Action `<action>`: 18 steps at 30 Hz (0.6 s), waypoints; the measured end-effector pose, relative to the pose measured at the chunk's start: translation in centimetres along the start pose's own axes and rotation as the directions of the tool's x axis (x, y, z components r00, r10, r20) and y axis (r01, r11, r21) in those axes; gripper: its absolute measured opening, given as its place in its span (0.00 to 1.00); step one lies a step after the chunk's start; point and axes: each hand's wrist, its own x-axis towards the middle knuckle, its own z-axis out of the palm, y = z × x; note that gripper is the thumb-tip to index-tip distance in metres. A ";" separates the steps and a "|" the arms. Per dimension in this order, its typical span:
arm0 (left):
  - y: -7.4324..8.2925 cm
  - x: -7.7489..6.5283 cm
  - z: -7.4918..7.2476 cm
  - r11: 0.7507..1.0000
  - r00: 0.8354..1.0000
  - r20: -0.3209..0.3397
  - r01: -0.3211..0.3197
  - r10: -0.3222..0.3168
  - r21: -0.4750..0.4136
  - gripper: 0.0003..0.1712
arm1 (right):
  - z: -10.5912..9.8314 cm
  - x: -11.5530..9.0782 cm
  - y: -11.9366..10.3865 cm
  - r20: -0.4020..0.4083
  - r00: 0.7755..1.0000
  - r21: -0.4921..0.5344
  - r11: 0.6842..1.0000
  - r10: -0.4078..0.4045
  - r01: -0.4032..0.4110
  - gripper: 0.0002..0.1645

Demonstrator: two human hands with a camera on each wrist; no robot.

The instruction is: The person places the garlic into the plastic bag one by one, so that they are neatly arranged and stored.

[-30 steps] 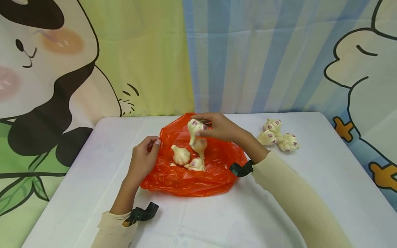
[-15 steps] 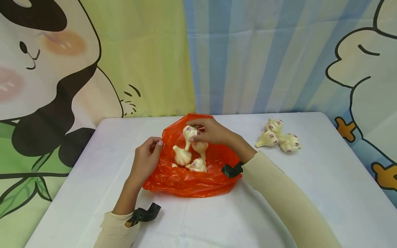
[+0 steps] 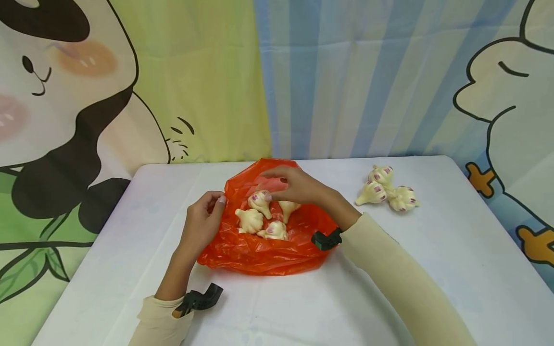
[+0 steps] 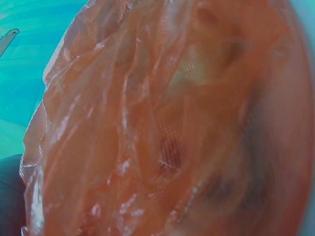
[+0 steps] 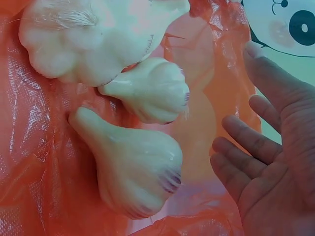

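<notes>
My left hand (image 3: 202, 218) pinches the left edge of a crinkled red plastic bag (image 3: 264, 257). Inside the bag's wide mouth lie several garlic bulbs, among them a purple-marked bulb (image 3: 260, 201), a pale one (image 3: 250, 220) and one near the front (image 3: 275, 230). Over the bag, my right hand (image 3: 298, 185) holds nothing. The right wrist view shows its fingers (image 5: 246, 157) loosely bent, apart from a garlic bulb (image 5: 140, 164) and a smaller-looking bulb (image 5: 155, 91). Red plastic (image 4: 108, 123) fills most of the left wrist view, hiding the left fingers' grip.
On the white table (image 3: 294, 312), 3 more garlic bulbs sit in a cluster to the right: a back one (image 3: 382, 175), a left one (image 3: 372, 192) and a right one (image 3: 403, 199). A printed curtain (image 3: 329, 81) hangs behind the table.
The garlic bulb in my right hand has gone down into the bag and been let go, beside the others. My left hand stays at the bag's edge.
</notes>
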 end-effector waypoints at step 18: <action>0.0 0.2 -0.1 1.000 1.000 0.001 -0.003 0.003 -0.003 0.18 | -4.1 -3.6 0.7 -0.221 0.975 0.082 0.995 -0.031 0.051 0.24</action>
